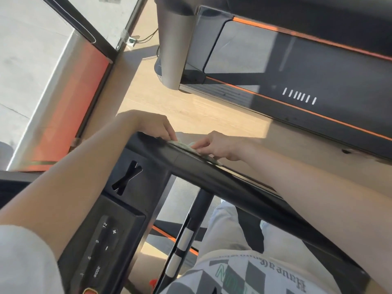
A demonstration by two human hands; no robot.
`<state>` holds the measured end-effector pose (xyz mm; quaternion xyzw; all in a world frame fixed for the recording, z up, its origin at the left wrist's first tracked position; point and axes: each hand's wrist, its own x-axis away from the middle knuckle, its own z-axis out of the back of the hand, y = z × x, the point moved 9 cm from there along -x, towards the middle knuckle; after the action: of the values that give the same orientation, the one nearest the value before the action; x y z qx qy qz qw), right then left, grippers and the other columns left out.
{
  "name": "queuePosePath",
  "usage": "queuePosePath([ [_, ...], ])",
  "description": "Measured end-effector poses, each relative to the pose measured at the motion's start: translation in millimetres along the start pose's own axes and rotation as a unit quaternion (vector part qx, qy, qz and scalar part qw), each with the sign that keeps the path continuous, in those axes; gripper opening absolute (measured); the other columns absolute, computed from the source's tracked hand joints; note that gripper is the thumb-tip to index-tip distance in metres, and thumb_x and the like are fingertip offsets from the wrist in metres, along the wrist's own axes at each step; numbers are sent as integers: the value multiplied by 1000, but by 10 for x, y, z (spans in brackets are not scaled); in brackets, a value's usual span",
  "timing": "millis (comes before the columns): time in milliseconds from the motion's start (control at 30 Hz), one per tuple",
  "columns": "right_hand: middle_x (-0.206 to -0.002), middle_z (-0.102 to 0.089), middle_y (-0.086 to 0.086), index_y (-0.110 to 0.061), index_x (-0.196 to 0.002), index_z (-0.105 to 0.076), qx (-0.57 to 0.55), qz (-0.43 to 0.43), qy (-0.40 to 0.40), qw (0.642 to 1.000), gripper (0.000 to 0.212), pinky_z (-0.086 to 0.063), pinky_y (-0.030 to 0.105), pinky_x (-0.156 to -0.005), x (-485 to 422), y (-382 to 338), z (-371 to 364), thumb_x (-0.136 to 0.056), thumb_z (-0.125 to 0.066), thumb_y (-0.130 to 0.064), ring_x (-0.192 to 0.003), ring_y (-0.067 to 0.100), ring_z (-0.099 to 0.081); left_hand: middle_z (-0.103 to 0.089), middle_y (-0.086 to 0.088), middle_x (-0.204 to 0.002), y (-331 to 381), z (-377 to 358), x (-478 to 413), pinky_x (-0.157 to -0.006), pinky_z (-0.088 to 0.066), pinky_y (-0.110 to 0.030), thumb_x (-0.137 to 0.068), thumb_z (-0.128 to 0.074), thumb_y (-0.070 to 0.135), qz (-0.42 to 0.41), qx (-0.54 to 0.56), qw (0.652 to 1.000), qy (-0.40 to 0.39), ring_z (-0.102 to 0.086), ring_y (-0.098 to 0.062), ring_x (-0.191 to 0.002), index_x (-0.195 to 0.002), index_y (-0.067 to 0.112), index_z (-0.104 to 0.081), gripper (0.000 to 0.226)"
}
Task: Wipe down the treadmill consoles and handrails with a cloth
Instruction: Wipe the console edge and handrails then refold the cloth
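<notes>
**Cloth stretched along the handrail, both hands on it**

We start with the biggest thing in view, the neighbouring treadmill (307,66). It fills the upper right, well apart from the hands across a strip of wooden floor (191,107), and nothing is touching it.

Nearer to us is the console (101,240), with its speed buttons at the lower left. The left forearm passes over it without pressing any keys. We take this to mean the console is not the surface being wiped right now.

The black handrail (244,187) leaves the console's far corner and runs diagonally from upper left to lower right, back toward the person's body. Both arms reach over it from either side, so the hands meet on its top face close to the console end.

The left hand (152,126) has its fingers (169,135) curled, tips together, pinching the cloth's far end. The right hand (220,145) pinches it just beside that, fingers (198,146) drawn together against the thumb. We think the two grips are meant to spread the cloth flat or fold it before a stroke along the rail.

The cloth (209,159) is pale and looks thin. It lies on top of the handrail, and much of it is hidden under the hands. Its long axis follows the rail, one end toward the console corner and the other pointing down the rail toward the person.
</notes>
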<state>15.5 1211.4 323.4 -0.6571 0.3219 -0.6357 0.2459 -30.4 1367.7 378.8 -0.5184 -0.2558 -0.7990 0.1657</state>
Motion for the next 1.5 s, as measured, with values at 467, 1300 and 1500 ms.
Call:
queuePosePath([
  [467,-122,-69,-20,-27,-125,-72,29,-34,61,997,31,-45,21,-100,1571,1483,539,-98,-64,-15,-105,-5,-63,-69,15,-130,1868,-1017,-337,-108,-40,-29,-104,-52,15,-122,-5,988,-90,-61,-7,-114,-123,31,-74,34],
  [1300,-101,-78,-12,-22,-111,-80,15,-63,162,985,33,-50,11,-84,3777,3119,1168,-94,-60,-1,-88,-1,-65,-61,17,-140,4274,-2193,-444,-103,-34,-29,-104,-53,32,-177,-48,982,-42,-55,-7,-117,-127,30,-72,30],
  [1500,-90,-79,-3,-13,-108,-80,-114,-29,223,968,30,-55,18,-71,4195,3476,1169,-95,-60,5,-75,4,-67,-76,-2,-108,4670,-2389,-424,-96,-49,-38,-100,-55,49,-211,-22,977,-9,-65,-10,-80,-91,17,-78,41],
])
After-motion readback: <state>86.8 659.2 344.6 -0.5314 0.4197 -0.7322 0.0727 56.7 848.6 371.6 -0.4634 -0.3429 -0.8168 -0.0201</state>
